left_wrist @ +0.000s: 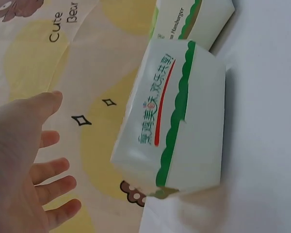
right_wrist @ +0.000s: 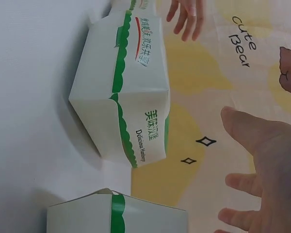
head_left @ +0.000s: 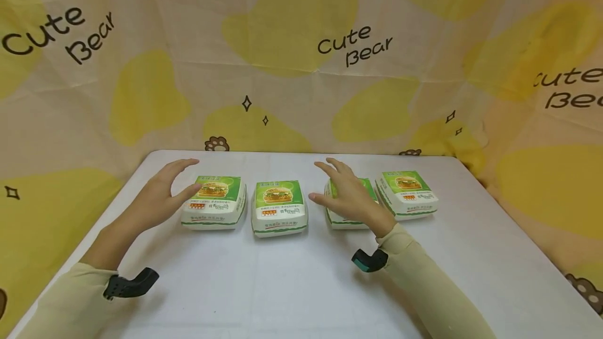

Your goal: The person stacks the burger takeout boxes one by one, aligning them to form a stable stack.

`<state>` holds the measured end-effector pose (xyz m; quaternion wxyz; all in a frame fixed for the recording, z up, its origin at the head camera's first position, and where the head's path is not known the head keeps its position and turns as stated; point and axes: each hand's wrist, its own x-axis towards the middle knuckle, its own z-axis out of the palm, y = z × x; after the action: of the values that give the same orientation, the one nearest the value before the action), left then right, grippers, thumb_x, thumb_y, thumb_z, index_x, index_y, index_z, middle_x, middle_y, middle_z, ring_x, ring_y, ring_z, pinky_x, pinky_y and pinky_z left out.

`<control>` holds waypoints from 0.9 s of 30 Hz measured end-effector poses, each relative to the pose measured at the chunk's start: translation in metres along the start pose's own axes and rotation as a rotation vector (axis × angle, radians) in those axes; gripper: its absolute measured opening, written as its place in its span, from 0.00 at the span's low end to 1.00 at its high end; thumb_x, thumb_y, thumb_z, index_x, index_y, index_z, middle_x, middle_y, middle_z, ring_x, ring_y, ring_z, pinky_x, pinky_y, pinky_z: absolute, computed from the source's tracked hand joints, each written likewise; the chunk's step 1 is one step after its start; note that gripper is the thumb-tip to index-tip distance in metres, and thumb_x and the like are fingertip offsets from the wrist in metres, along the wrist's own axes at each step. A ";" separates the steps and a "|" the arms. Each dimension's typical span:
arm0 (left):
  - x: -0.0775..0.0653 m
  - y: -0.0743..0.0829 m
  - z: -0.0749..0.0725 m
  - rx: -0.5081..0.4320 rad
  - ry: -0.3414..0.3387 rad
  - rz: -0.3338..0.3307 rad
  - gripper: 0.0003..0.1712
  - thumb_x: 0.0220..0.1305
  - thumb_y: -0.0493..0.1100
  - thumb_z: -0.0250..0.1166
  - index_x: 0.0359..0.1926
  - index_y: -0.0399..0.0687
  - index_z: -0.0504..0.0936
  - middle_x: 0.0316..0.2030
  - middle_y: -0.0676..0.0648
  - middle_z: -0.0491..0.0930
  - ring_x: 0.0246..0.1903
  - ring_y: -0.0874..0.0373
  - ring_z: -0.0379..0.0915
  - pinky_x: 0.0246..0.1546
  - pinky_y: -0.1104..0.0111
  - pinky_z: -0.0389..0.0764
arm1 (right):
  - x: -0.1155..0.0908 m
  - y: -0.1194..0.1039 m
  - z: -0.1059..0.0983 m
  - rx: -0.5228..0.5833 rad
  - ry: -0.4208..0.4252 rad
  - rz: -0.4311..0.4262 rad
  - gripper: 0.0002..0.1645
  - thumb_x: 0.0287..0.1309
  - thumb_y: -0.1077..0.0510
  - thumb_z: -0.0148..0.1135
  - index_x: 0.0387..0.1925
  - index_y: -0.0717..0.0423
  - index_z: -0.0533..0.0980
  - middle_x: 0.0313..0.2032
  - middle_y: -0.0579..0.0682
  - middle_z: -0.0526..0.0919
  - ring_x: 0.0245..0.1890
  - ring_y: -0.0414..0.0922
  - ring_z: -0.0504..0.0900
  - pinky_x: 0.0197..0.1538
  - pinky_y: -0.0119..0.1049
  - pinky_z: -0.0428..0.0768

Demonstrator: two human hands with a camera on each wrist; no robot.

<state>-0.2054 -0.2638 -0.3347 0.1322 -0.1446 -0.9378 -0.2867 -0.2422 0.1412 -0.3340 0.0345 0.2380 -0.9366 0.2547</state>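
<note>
Hamburger boxes, white with green tops and a burger picture, stand in a row on the white table. My left hand point(head_left: 153, 200) hovers by the leftmost hamburger box point(head_left: 214, 203), thumb and fingers spread apart, holding nothing. Over the third hamburger box point(head_left: 337, 218) is my right hand point(head_left: 350, 198), which partly hides it; its fingers are loosely extended and hold nothing. The second hamburger box point(head_left: 279, 208) sits between the hands. At far right is another hamburger box point(head_left: 407, 195), slightly turned. In the left wrist view, a gap separates the left hand point(left_wrist: 34, 160) from the closed box point(left_wrist: 194, 121).
The white table point(head_left: 292, 286) extends in front of the boxes. Behind it hangs a cream and yellow cloth point(head_left: 282, 88) printed with "Cute Bear", which also covers the sides. Each wrist carries a black strap mount point(head_left: 132, 284).
</note>
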 end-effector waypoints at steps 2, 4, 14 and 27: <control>-0.002 -0.005 -0.002 -0.021 -0.006 -0.010 0.34 0.68 0.55 0.59 0.70 0.51 0.63 0.68 0.42 0.65 0.68 0.42 0.58 0.64 0.43 0.60 | 0.001 0.000 0.003 0.014 -0.003 -0.018 0.45 0.58 0.35 0.60 0.73 0.39 0.56 0.75 0.51 0.54 0.75 0.55 0.54 0.69 0.61 0.62; -0.004 -0.009 -0.003 -0.038 -0.028 -0.026 0.34 0.68 0.55 0.58 0.70 0.51 0.62 0.68 0.41 0.64 0.67 0.41 0.59 0.62 0.41 0.61 | 0.001 0.000 0.005 0.021 -0.006 -0.044 0.45 0.59 0.35 0.60 0.73 0.41 0.57 0.74 0.52 0.55 0.75 0.54 0.55 0.70 0.60 0.62; -0.005 -0.035 -0.005 -0.196 -0.272 -0.129 0.39 0.71 0.58 0.53 0.76 0.58 0.48 0.74 0.39 0.51 0.66 0.27 0.59 0.57 0.35 0.64 | 0.000 0.001 0.011 0.038 0.006 -0.083 0.47 0.58 0.37 0.62 0.74 0.39 0.54 0.73 0.51 0.58 0.74 0.54 0.57 0.71 0.58 0.61; 0.007 -0.046 0.008 -0.272 -0.424 -0.176 0.51 0.63 0.59 0.62 0.75 0.75 0.37 0.76 0.42 0.44 0.73 0.33 0.42 0.60 0.31 0.54 | 0.001 0.000 0.008 0.047 -0.017 -0.073 0.46 0.58 0.36 0.62 0.73 0.39 0.55 0.74 0.51 0.57 0.75 0.52 0.55 0.71 0.57 0.60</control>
<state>-0.2285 -0.2943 -0.3614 -0.1132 -0.1356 -0.9063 -0.3840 -0.2425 0.1366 -0.3412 0.0304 0.2750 -0.9214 0.2730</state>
